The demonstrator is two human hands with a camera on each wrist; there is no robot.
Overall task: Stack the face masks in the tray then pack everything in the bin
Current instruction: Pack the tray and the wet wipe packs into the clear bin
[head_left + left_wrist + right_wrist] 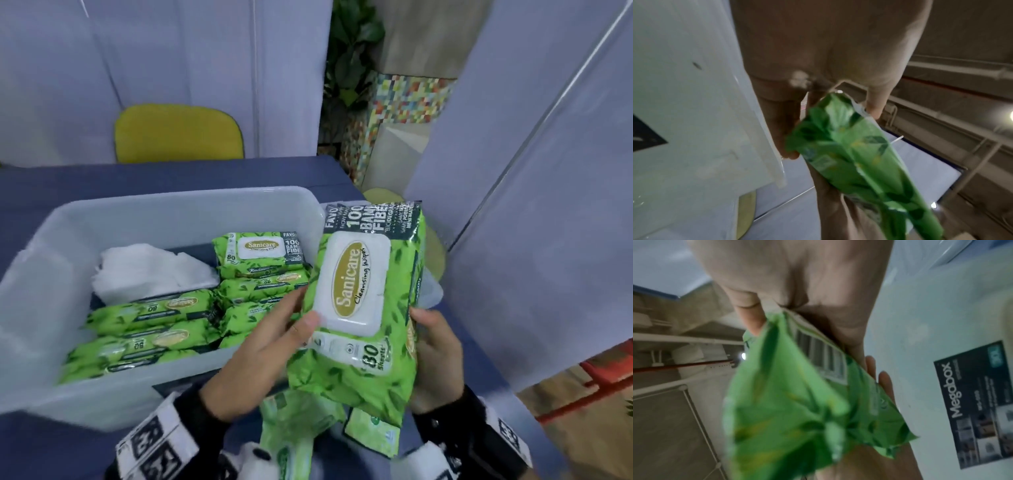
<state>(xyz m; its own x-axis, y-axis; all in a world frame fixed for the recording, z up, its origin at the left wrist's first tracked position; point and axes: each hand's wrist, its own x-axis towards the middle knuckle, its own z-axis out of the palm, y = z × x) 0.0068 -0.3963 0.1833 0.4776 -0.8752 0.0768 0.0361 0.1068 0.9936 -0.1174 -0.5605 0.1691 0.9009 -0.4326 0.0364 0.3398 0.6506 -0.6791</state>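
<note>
Nearest to the camera, another green pack [291, 435] was seen lying low on the blue table [171, 174], partly hidden under the wrists. Just above it, a pack of wipes [363, 301] was held up by both hands, with its white lid turned to the camera. The left hand [260, 356] was curled on the left edge, with the thumb pressed beside the lid; the right hand [433, 356] was closed round the right edge, with the fingers behind. In the wrist views the same green foil [849, 146] was pinched between thumb and fingers, and its crumpled end seal [818, 418] was shown.

The pack was judged to be soft and a little heavy (wet tissue inside), with smooth foil that may slip; the long edges seemed the best place for a hold, not the lid.

Farther, the bin [185, 209] stood touching the left of the held pack. Inside it, several packs [150, 325] were lying in rows, and a white pile [154, 270] (perhaps the masks, it could not be told) was at the back. A yellow chair [178, 133] was behind the table.
</note>
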